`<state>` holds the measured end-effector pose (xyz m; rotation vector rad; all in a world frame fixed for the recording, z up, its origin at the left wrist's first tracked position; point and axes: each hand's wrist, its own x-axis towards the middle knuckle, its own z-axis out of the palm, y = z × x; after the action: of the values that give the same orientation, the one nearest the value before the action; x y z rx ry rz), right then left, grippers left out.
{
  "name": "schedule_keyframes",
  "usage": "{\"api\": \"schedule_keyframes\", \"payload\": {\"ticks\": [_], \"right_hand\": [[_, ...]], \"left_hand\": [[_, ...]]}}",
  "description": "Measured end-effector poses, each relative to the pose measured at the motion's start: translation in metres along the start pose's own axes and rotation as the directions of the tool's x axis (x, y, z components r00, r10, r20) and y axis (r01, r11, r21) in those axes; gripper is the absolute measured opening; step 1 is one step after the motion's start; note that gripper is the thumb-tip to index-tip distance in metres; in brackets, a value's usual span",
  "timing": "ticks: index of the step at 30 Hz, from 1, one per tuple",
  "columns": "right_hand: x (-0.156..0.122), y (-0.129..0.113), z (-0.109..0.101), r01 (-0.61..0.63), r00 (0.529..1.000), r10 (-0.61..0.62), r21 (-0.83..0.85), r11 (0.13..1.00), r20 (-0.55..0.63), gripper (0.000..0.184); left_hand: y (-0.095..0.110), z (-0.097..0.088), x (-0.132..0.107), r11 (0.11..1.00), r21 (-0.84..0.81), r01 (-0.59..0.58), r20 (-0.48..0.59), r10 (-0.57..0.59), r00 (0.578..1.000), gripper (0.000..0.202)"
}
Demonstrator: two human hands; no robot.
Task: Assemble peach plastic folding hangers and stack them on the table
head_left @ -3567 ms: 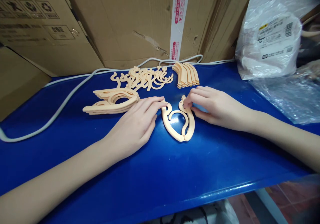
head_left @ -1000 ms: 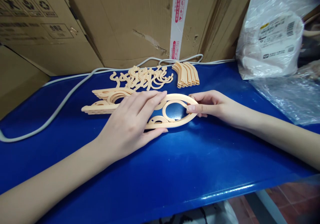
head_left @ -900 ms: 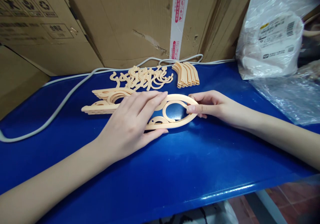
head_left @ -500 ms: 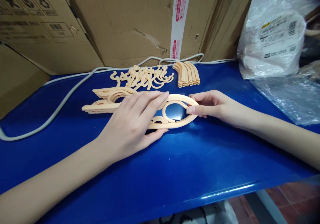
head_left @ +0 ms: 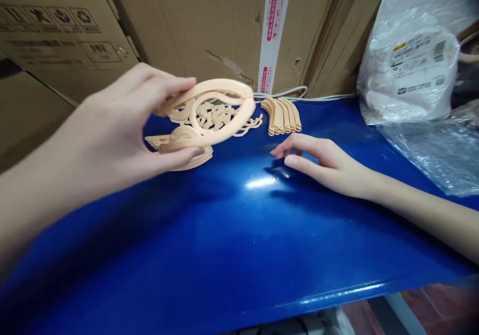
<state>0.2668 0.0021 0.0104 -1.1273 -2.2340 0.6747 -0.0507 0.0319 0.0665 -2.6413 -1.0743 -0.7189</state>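
My left hand [head_left: 112, 120] grips a beige plastic folding hanger [head_left: 224, 131] in its folded, loop-like shape, raised above the table. The thumb presses its lower side and the fingers lie over its upper side. Beneath and behind it, partly hidden, a stack of similar folded hangers [head_left: 198, 163] lies on the blue table. My right hand [head_left: 318, 165] is just over the table to the right, holding nothing, fingers loosely bent and apart from the thumb. A pile of beige hanger hooks [head_left: 213, 115] shows through the raised hanger. Curved beige hanger arms [head_left: 282, 115] stand side by side farther right.
Cardboard boxes [head_left: 179, 31] line the back of the blue table [head_left: 239, 245]. A white cable [head_left: 295, 94] runs along their base. Clear plastic packaging [head_left: 407, 71] with a label stands at the back right, and more plastic film [head_left: 426, 145] lies before it.
My left hand has lifted the folded hanger up and to the left, tilting it. My right hand has let go of its rounded end and stays at the right.
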Motion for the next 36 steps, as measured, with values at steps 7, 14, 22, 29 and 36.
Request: {"api": "schedule_keyframes", "payload": {"ticks": [7,14,22,29,36], "right_hand": [[0.002,0.007,0.005,0.203,0.973,-0.15,-0.351,0.914,0.172,0.045],[0.005,0.01,0.011,0.209,0.97,-0.132,-0.416,0.885,0.205,0.047],[0.006,0.012,0.011,0.227,0.966,-0.141,-0.443,0.867,0.219,0.046],[0.005,0.013,0.012,0.235,0.965,-0.153,-0.44,0.867,0.214,0.045],[0.005,0.013,0.012,0.242,0.963,-0.152,-0.461,0.854,0.223,0.047]], "left_hand": [[-0.072,-0.003,-0.023,0.99,-0.047,0.133,0.208,-0.12,0.971,0.081],[-0.102,0.006,-0.035,0.976,-0.099,0.196,0.313,-0.157,0.937,0.08],[-0.104,0.017,-0.033,0.984,-0.051,0.171,0.321,-0.146,0.936,0.081],[-0.107,0.02,-0.035,0.992,-0.045,0.119,0.345,-0.096,0.934,0.08],[-0.109,0.023,-0.035,0.996,-0.047,0.077,0.334,-0.057,0.941,0.081]]}}
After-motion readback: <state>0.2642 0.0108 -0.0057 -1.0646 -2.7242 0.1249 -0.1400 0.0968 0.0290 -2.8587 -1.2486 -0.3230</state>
